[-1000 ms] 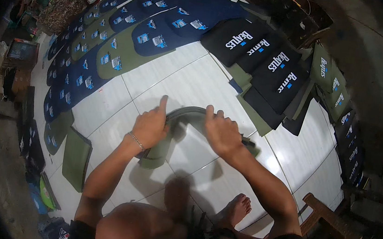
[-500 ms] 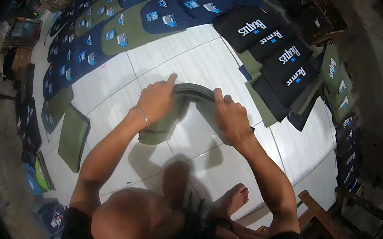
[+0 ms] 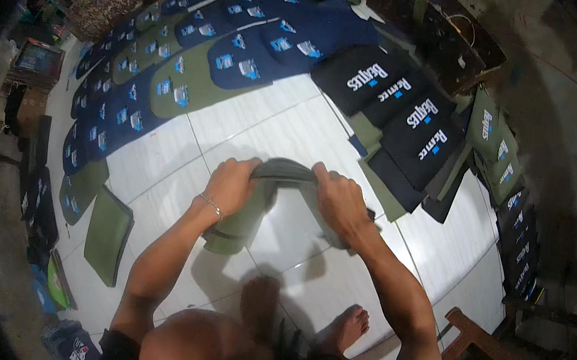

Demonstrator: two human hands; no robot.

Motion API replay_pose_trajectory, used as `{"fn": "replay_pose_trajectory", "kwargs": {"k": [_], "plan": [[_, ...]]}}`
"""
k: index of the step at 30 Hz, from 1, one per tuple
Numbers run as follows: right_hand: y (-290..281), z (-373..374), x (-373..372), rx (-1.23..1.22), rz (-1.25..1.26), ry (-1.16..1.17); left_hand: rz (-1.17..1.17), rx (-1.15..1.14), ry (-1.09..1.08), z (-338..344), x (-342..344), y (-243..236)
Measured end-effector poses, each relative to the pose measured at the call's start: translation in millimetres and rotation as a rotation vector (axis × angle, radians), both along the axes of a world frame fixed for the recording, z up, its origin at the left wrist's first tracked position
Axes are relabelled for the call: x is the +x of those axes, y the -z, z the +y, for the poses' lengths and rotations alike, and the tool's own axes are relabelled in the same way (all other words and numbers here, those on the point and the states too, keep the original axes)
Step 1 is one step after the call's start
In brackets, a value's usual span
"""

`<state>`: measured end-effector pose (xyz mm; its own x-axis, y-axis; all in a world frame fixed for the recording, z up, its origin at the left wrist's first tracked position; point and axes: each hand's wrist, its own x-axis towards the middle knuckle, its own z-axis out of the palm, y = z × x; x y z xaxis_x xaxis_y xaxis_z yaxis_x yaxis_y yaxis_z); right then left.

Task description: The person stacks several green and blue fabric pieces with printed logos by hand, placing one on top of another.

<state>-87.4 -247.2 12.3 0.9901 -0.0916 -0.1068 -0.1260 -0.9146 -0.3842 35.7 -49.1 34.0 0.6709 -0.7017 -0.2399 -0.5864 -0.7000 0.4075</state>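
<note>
"Green fabric stack [image 3: 286, 170]: where is it?"

"Left of the black printed pieces [image 3: 408, 108], bent into an arch over the tiled floor [image 3: 266, 128] (both ends droop)."

"And the grip?"

"Left hand [image 3: 229, 184] and right hand [image 3: 341, 199] are each clenched around it; navy printed pieces [image 3: 266, 55] lie left of the black ones too."

Light seems to drop from overhead here, bright on the white tiled floor [image 3: 436, 245], with glare toward the right. Soft shadows pool below the left hand [image 3: 230, 185] and right hand [image 3: 342, 203]; the held sheets [image 3: 285, 170] look slightly blurred. Around us, edges bend and sink into a black, rounded rim.
</note>
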Motion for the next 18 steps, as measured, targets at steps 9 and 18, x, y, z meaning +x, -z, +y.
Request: {"fn": "replay_pose_trajectory", "kwargs": {"k": [9,18], "plan": [[-4.0,-3.4,-12.0,-0.081,0.001,-0.008,0.050,-0.030,-0.068,1.9,0.2,14.8],[-55.2,-16.8,15.0,0.001,0.053,-0.164,0.297,-0.161,0.017,6.0,1.5,-0.6]]}}
